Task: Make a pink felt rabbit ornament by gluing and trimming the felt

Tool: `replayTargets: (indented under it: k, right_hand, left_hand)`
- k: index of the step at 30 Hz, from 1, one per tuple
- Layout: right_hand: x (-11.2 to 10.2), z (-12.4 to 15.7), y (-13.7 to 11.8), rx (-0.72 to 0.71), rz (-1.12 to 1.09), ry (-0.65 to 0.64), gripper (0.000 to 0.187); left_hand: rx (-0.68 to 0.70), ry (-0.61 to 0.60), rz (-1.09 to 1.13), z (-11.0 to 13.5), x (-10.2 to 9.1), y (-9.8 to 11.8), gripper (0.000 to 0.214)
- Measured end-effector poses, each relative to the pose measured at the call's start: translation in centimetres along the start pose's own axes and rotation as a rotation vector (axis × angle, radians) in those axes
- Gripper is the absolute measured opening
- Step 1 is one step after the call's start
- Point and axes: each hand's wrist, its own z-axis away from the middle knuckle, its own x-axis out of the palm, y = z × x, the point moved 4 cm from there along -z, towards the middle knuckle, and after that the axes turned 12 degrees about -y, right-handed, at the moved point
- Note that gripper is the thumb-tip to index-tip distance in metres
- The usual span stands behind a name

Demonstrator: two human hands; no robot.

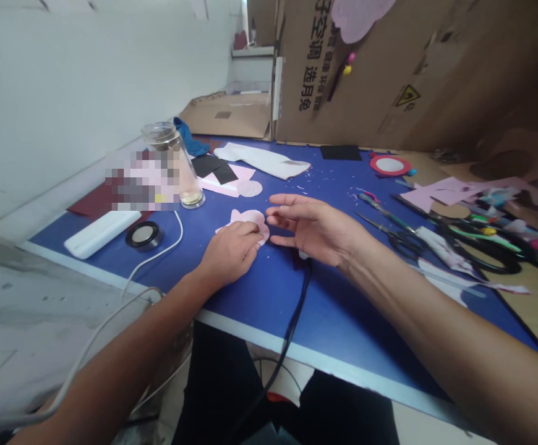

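Resting on a pink paper cutout [251,216], the L hand [232,250] lies palm down w/ fingers bent over the near part of the sheet; whether the fingertips pinch the paper or merely press it cannot be told, as the hand hides them. The cutout lies on the blue table [250,296], under & just beyond the L hand, its rounded far edge exposed. The R hand [308,228] is open, fingers extended & slightly parted toward the cutout, thumb side up, just to the R of the paper; whether a fingertip touches it is unclear.

Below the R hand, a black cable [292,327] runs toward the wearer & over the near table edge; its upper end is partly hidden. L of the L hand: a black tape roll [145,235], a white bar-shaped object [102,235] & a white cord [176,238]. Beyond the L hand, to its L: a glass jar [189,176], partly pixelated. Directly beyond both hands: a small pale disc [250,188], black sheets [213,167] & a long white piece [262,161], w/ small scraps strewn nearby. R of the R hand: scissors [392,236], w/ pink paper pieces [452,191] farther R. Beyond the R hand, to its R: a red-rimmed disc [390,165], near an upright cardboard panel [366,105] w/ printed characters, at the back.
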Motion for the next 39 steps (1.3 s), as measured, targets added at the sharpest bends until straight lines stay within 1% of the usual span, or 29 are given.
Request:
replayTargets:
  k: [3,6,11,16,24,39]
  right_hand:
    - [0.5,-0.3,0.3,0.018,-0.013,0.017,0.029]
    - [1.0,-0.6,0.6,0.036,-0.018,0.031,0.025]
    - [1.4,-0.9,1.1,0.040,0.043,0.068,0.022]
    - [1.4,-1.0,1.5,0.028,0.034,0.085,0.024]
    - [1.2,-1.0,1.8,0.020,-0.020,0.116,0.021]
    - [0.9,-1.2,2.1,-0.011,-0.021,0.087,0.021]
  left_hand:
    - [0.002,-0.003,-0.004,0.0,0.1,0.0,0.030]
    - [0.002,-0.002,-0.011,0.0,0.0,0.0,0.030]
    - [-0.011,-0.022,-0.029,0.0,0.0,0.0,0.029]
    - [-0.012,-0.035,-0.027,0.0,-0.1,0.1,0.029]
    - [-0.021,-0.041,-0.047,0.0,-0.1,0.1,0.028]
    - [-0.013,-0.011,-0.010,-0.1,-0.2,0.0,0.028]
